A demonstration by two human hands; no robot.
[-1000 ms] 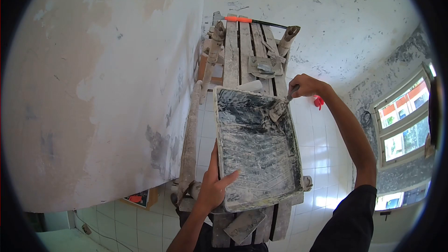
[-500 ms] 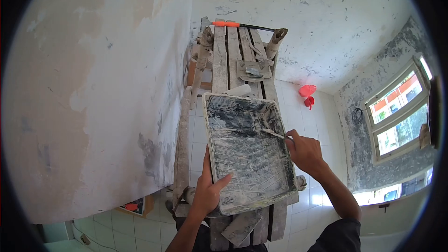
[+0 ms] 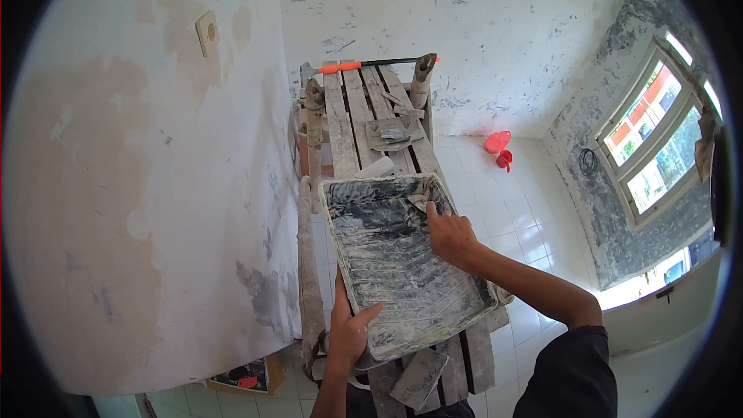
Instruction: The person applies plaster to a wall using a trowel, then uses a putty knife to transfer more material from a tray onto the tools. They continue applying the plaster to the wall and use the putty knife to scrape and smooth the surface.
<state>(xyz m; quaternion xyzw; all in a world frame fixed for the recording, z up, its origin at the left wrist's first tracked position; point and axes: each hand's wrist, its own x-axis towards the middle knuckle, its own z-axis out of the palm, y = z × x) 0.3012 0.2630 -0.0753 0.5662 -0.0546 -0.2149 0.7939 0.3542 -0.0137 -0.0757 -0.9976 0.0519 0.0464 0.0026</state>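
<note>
Gripped tray (image 3: 410, 302), matt, ridged, residue-crusted, rough wooden planks (image 3: 339, 120) beyond both grips, glossy floor tiles (image 3: 495, 201) to their right

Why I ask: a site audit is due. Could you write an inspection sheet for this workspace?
Surface: slatted wooden platform, stained, gaps between boards.
Job's things: paint tray, smeared dark and pale; putty knife, blade in the tray's far right corner.
Clutter: long-handled scraper across the far end; white cylinder beyond the tray; one flat plate past it, another at the near end.
Hands: left hand grips the tray's left edge; right hand grips the putty knife.
Cables: dark coil beside the window, apparently cable.
Surroundings: patchy walls, socket, red dipper on tiled floor.
</note>
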